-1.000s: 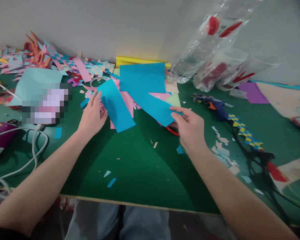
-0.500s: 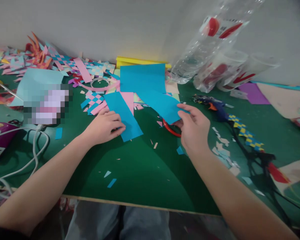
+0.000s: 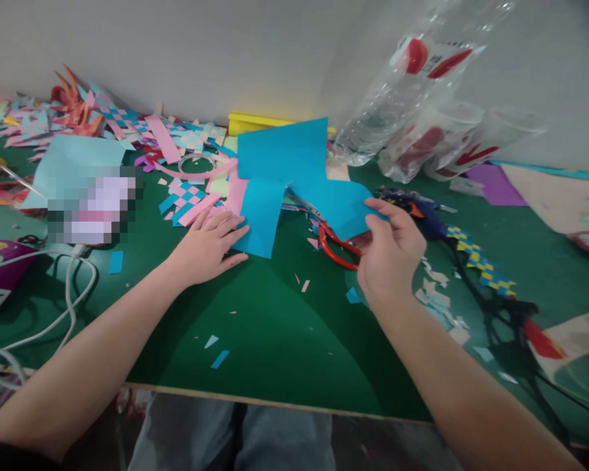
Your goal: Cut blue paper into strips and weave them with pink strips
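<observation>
My left hand (image 3: 209, 243) lies with its fingers spread at the left edge of a blue paper piece (image 3: 264, 219), fingertips touching it. My right hand (image 3: 392, 252) pinches the right edge of another blue paper piece (image 3: 341, 203) between thumb and fingers. Red-handled scissors (image 3: 326, 245) lie beside and partly beneath that paper, close to the right hand; the right end of their handles is hidden behind the hand. Behind both pieces, a larger blue sheet (image 3: 285, 150) stands tilted up near the wall.
Woven blue-and-pink strips (image 3: 184, 199) and paper scraps pile at the back left. A phone (image 3: 98, 206) with a white cable (image 3: 69, 281) is at the left. Plastic cups (image 3: 446, 131) lean at the back right. A checkered yellow-and-blue strip (image 3: 478, 261) lies right.
The left blue piece has swung more upright and shifted right, and my left hand's fingers have spread. My right hand has moved slightly right with its paper, uncovering more of the scissors.
</observation>
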`<state>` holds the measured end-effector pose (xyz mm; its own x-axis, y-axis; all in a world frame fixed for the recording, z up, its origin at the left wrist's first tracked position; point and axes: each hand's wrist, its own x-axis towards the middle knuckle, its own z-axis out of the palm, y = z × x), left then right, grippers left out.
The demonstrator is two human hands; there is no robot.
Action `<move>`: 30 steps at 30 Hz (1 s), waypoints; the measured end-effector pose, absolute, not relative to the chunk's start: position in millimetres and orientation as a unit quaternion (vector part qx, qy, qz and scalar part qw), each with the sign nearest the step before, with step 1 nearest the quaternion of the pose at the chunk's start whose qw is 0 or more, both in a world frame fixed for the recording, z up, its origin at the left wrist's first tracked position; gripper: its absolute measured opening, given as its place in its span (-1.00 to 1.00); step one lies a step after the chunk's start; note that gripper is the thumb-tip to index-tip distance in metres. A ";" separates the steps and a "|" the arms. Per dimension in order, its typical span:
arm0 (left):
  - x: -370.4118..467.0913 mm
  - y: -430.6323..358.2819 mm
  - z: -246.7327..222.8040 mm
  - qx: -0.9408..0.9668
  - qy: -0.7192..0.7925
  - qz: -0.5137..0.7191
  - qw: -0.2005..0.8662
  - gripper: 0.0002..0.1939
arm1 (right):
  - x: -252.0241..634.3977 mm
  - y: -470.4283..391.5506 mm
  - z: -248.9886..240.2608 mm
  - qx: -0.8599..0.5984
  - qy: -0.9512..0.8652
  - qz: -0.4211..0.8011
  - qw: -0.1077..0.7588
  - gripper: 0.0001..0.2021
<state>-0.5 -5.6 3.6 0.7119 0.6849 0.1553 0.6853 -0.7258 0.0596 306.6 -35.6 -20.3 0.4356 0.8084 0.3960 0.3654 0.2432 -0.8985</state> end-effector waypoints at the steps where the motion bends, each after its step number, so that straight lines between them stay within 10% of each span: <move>1: -0.3 -5.5 3.4 -0.921 -0.380 -0.085 0.006 -0.41 | 304.1 -35.9 -18.2 -0.588 -0.477 0.180 0.628 -0.71; 30: 4.2 -9.2 6.2 -0.911 -0.385 -0.146 0.003 -0.39 | 272.1 -48.1 5.8 -0.604 -0.472 0.332 0.549 -0.75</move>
